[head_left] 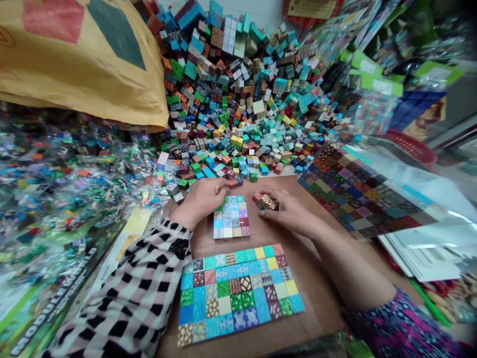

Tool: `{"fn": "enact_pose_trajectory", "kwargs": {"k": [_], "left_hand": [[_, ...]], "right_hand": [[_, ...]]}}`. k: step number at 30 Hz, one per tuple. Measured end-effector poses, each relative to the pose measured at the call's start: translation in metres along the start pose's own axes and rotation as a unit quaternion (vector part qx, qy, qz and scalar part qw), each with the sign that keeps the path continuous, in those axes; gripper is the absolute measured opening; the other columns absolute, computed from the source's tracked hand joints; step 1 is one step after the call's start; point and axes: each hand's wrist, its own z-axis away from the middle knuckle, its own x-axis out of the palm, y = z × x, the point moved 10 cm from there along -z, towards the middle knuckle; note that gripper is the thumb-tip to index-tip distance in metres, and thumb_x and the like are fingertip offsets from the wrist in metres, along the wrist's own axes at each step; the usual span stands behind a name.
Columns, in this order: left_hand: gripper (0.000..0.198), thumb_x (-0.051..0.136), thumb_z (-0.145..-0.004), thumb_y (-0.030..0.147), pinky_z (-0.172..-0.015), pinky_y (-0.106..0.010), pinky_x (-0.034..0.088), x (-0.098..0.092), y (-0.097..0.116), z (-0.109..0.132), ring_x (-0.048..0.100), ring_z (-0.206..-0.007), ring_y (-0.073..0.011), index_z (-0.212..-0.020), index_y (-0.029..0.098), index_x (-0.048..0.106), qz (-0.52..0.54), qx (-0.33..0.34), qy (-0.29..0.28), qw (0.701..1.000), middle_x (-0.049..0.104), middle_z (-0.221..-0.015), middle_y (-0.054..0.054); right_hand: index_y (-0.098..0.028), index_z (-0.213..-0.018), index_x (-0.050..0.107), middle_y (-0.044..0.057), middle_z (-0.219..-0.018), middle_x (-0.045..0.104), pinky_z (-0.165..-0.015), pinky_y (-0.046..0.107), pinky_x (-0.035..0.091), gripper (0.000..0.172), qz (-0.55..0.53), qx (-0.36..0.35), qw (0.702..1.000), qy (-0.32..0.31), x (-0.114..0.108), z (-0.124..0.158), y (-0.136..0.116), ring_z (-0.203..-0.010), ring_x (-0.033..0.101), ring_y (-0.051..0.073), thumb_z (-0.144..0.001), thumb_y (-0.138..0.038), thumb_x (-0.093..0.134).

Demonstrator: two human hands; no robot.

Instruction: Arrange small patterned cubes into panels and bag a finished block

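My left hand (204,198) is closed, with its fingertips on a small reddish-brown block (235,183) at the far end of a small group of patterned cubes (233,219). That group is laid in tight rows on the brown board. To its right, my right hand (288,211) is closed around a few patterned cubes (267,202), brown with pale spots and a reddish one beside them. Nearer to me lies a larger rectangle of cubes (242,293), in blue, green, yellow and brown patterns, set edge to edge.
A big heap of loose cubes (231,114) rises behind the brown board (313,283). Small plastic-bagged pieces (74,179) pile up at left under a yellow bag (93,64). At right are a sheet of dark patterned cubes (346,189), white cards (417,258) and a red basket (410,146).
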Motion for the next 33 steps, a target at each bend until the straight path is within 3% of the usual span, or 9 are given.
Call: {"fn": "enact_pose_trajectory", "kwargs": {"k": [3, 6, 10, 14, 16, 19, 23, 29, 33], "left_hand": [[0.029, 0.049, -0.092, 0.029, -0.079, -0.033, 0.052, 0.002, -0.002, -0.001, 0.068, -0.091, -0.0208, -0.107, 0.023, 0.073, -0.027, -0.006, -0.005, 1.000, 0.076, -0.096, -0.007], [0.030, 0.047, -0.091, 0.027, -0.079, -0.033, 0.052, 0.006, -0.004, -0.002, 0.068, -0.089, -0.0207, -0.106, 0.022, 0.073, -0.039, -0.009, -0.016, 0.999, 0.075, -0.094, -0.007], [0.029, 0.047, -0.092, 0.030, -0.075, -0.032, 0.051, 0.006, -0.002, -0.003, 0.068, -0.084, -0.0209, -0.101, 0.022, 0.073, -0.047, -0.004, -0.013, 0.999, 0.075, -0.089, -0.007], [0.027, 0.047, -0.092, 0.030, -0.067, -0.032, 0.049, 0.007, 0.001, -0.003, 0.068, -0.079, -0.0221, -0.092, 0.021, 0.073, -0.064, 0.006, -0.008, 0.998, 0.074, -0.087, -0.008], [0.028, 0.047, -0.093, 0.032, -0.065, -0.032, 0.048, 0.008, 0.000, -0.003, 0.068, -0.077, -0.0219, -0.092, 0.021, 0.072, -0.060, 0.005, -0.007, 0.998, 0.074, -0.086, -0.008], [0.029, 0.047, -0.093, 0.035, -0.063, -0.031, 0.047, 0.007, -0.003, -0.004, 0.066, -0.073, -0.0209, -0.093, 0.020, 0.072, -0.051, 0.004, -0.003, 0.999, 0.074, -0.083, -0.007], [0.026, 0.049, -0.091, 0.032, -0.062, -0.030, 0.046, 0.008, -0.004, -0.006, 0.066, -0.073, -0.0202, -0.091, 0.020, 0.072, -0.033, 0.007, -0.020, 0.999, 0.075, -0.085, -0.007], [0.023, 0.054, -0.087, 0.029, -0.054, -0.028, 0.041, 0.007, -0.004, -0.006, 0.061, -0.059, -0.0178, -0.091, 0.020, 0.074, -0.049, -0.020, -0.041, 0.998, 0.072, -0.070, -0.005], [0.022, 0.053, -0.084, 0.023, -0.051, -0.028, 0.040, 0.011, -0.002, -0.006, 0.059, -0.056, -0.0166, -0.088, 0.021, 0.075, -0.032, -0.007, -0.054, 0.998, 0.073, -0.069, -0.004]], "right_hand": [[-0.023, -0.122, 0.061, 0.010, -0.109, 0.068, -0.078, 0.043, 0.055, 0.039, -0.097, 0.063, 0.993, 0.000, 0.006, -0.001, 0.007, -0.090, 0.066, 0.025, -0.086, -0.035, 0.064], [-0.021, -0.129, 0.056, 0.008, -0.093, 0.068, -0.058, 0.037, 0.052, 0.049, -0.138, 0.123, 0.983, -0.001, 0.009, -0.001, 0.014, -0.064, 0.061, 0.019, -0.089, -0.050, 0.058], [-0.025, -0.124, 0.060, 0.010, -0.111, 0.067, -0.082, 0.043, 0.051, 0.043, -0.011, 0.046, 0.999, 0.020, -0.002, 0.000, 0.001, -0.096, 0.064, 0.027, -0.091, -0.051, 0.055], [-0.026, -0.141, 0.048, 0.016, -0.119, 0.057, -0.086, 0.052, 0.050, 0.074, 0.100, 0.063, 0.992, 0.039, -0.013, 0.004, 0.013, -0.105, 0.061, 0.035, -0.079, -0.061, 0.067], [-0.025, -0.143, 0.047, 0.016, -0.122, 0.055, -0.089, 0.053, 0.050, 0.081, 0.100, 0.056, 0.993, 0.016, -0.011, 0.002, 0.016, -0.108, 0.060, 0.036, -0.075, -0.059, 0.072], [-0.026, -0.136, 0.055, 0.013, -0.127, 0.058, -0.100, 0.050, 0.045, 0.066, 0.054, 0.000, 0.998, -0.034, -0.003, -0.002, 0.007, -0.120, 0.055, 0.033, -0.075, -0.042, 0.077], [-0.027, -0.129, 0.059, 0.008, -0.130, 0.063, -0.097, 0.047, 0.048, 0.054, -0.016, -0.013, 0.997, -0.073, 0.003, 0.000, -0.001, -0.115, 0.060, 0.030, -0.077, -0.029, 0.074], [-0.024, -0.145, 0.045, 0.014, -0.135, 0.056, -0.099, 0.053, 0.046, 0.081, 0.064, -0.006, 0.997, -0.052, -0.003, 0.002, -0.007, -0.122, 0.054, 0.036, -0.072, -0.037, 0.079], [-0.024, -0.140, 0.051, 0.012, -0.140, 0.055, -0.104, 0.051, 0.042, 0.072, 0.063, -0.022, 0.990, -0.121, 0.009, -0.002, -0.016, -0.126, 0.053, 0.034, -0.074, -0.030, 0.077]]}}
